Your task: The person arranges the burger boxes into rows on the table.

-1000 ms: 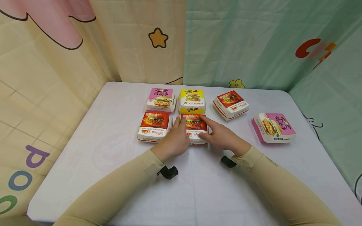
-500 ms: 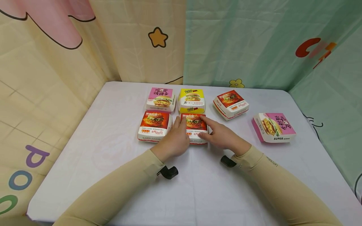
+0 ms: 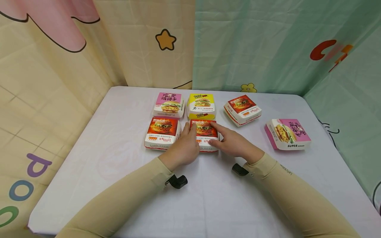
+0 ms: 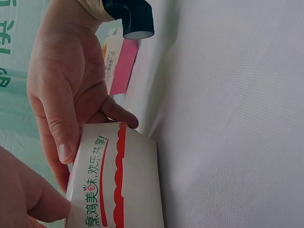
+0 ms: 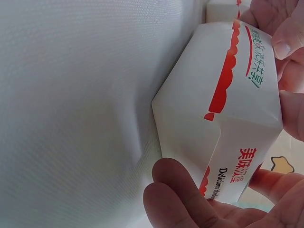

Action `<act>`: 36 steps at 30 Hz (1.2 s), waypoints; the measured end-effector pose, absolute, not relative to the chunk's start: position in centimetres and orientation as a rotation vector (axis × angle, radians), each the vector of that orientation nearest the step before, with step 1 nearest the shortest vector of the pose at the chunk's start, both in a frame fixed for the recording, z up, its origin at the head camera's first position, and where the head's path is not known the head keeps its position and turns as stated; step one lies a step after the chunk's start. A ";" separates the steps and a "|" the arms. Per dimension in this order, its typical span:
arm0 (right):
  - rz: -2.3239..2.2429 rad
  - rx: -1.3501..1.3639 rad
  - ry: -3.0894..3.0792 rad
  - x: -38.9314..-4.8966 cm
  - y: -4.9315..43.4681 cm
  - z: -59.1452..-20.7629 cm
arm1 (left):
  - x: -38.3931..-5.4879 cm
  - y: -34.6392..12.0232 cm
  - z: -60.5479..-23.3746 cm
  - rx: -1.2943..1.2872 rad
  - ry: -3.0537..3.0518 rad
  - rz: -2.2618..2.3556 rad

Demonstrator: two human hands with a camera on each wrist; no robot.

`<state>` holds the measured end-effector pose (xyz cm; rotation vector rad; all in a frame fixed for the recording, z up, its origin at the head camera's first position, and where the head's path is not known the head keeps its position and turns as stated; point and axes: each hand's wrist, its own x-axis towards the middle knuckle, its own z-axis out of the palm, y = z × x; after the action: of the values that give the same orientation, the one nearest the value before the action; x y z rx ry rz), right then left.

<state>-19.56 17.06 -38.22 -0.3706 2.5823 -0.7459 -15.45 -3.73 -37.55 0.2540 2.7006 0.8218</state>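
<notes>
Both hands hold a red and white burger box (image 3: 204, 133) at the front of a group on the table. My left hand (image 3: 185, 149) is at its left side, with the thumb along the top. From the right, my right hand (image 3: 236, 144) grips the box with thumb and fingers apart. The left wrist view shows the white front of the burger box (image 4: 140, 183), resting on the cloth. In the right wrist view, fingers (image 5: 175, 190) of my right hand curl against the near side. Another red burger box (image 3: 163, 130) stands just left of the held one.
Behind are a pink burger box (image 3: 169, 104) and a yellow burger box (image 3: 202, 105), side by side. A tilted red burger box (image 3: 242, 109) and another pink burger box (image 3: 288, 134) stand apart to the right. A white cloth covers the table (image 3: 119, 191); curtains (image 3: 253, 43) hang behind.
</notes>
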 end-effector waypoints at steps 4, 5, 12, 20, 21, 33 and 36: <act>-0.753 -0.365 2.576 -19.5 17.1 -38.2 | -15.4 -3.8 -37.5 0.257 2.695 0.827; -0.755 -0.361 2.574 -19.5 17.1 -38.2 | -15.4 -3.8 -37.5 0.260 2.695 0.829; -0.760 -0.354 2.572 -19.3 17.1 -37.9 | -15.5 -3.7 -37.5 0.258 2.688 0.851; -0.765 -0.347 2.570 -19.4 17.4 -38.0 | -15.4 -3.6 -37.3 0.245 2.682 0.837; -0.768 -0.346 2.567 -19.5 17.4 -37.9 | -15.4 -3.6 -37.3 0.247 2.682 0.836; -0.777 -0.361 2.561 -19.5 17.5 -38.0 | -15.2 -3.5 -37.1 0.257 2.685 0.804; -0.784 -0.365 2.557 -19.5 17.5 -38.0 | -15.2 -3.5 -37.2 0.260 2.685 0.809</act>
<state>-19.49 17.51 -37.96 -0.3652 2.5571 -0.7838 -15.21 -3.49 -37.20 0.2605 2.6851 0.8086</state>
